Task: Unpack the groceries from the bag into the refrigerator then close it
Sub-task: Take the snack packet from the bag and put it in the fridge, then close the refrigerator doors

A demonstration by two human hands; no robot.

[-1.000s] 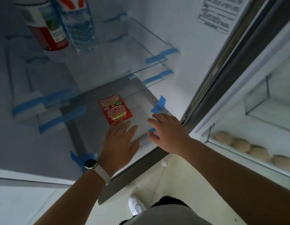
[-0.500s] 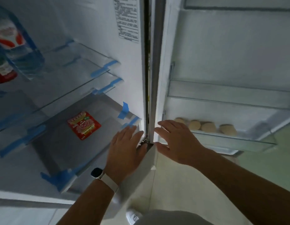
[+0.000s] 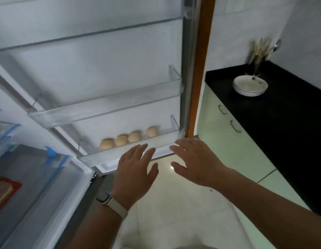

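A red packet (image 3: pixel 5 191) lies on the refrigerator shelf (image 3: pixel 30 169), far left. Four eggs (image 3: pixel 128 138) sit in the open door's (image 3: pixel 95 69) lowest bin (image 3: pixel 105 155). The left hand (image 3: pixel 134 177) and right hand (image 3: pixel 195 162) are held out near it, fingers (image 3: pixel 183 146) spread, holding nothing. Plates (image 3: pixel 250 86) are stacked on the black worktop (image 3: pixel 281 114).

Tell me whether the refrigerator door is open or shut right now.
Open. The refrigerator door is swung wide, its inner bins and eggs face the camera, and the packet on the shelf inside shows at left.
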